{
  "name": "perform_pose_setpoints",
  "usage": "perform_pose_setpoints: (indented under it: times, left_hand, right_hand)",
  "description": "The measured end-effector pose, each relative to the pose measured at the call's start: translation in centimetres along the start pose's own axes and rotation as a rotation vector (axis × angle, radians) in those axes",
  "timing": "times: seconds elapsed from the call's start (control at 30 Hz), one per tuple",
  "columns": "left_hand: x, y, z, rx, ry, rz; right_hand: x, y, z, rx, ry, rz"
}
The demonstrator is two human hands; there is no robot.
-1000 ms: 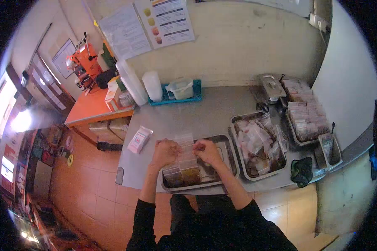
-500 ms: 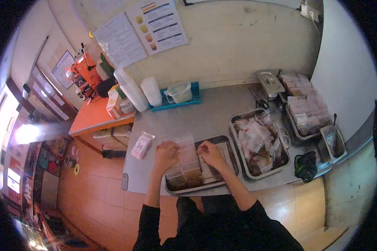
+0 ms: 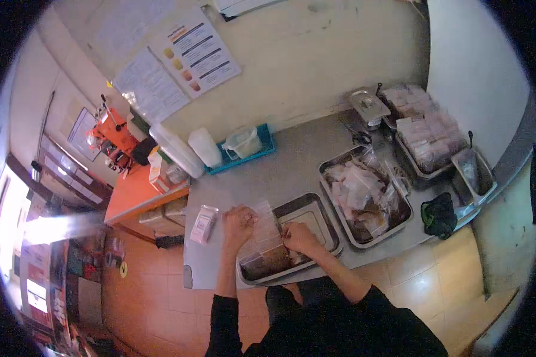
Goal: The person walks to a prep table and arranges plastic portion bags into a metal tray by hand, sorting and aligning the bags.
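One steel table [image 3: 298,163]: it spreads before you, under everything your hands are near.
Near tray [image 3: 314,215]: directly in front of you at the table's front edge, its bare part to the right.
Packet-filled tray [image 3: 372,243]: just right of it, beyond your right hand.
Clear plastic bags [image 3: 265,221]: between your hands, partly over the near tray; their long axis runs away from you, the far end leaning left.
Right hand [image 3: 299,238]: nearer your body, fingertips bunched at their right edge; you cannot tell whether they pinch.
Left hand [image 3: 240,221]: farther out, fingers curled beside their left edge; grip unclear.
Pink-and-white packet [image 3: 204,224]: flat on the table, left of your left hand.
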State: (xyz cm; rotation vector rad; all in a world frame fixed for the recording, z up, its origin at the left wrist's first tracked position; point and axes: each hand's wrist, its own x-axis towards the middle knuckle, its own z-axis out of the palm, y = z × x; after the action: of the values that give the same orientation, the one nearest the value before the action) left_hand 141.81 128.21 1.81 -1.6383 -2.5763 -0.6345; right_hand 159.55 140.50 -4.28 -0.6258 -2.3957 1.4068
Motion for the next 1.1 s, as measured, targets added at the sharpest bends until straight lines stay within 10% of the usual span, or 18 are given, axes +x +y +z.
perform_pose_setpoints:
  times: [0.37,1.1]
  left_hand:
    - [0.3,0.6,-1.2,0.013,0.250,0.142]
    - [1.8,0.6,-1.4,0.025,0.074,-0.022]
  right_hand:
    - [2.2,0.2,0.9,0.120,0.321,-0.081]
    - [4.9,-0.4,1.0,0.115,0.264,-0.081]
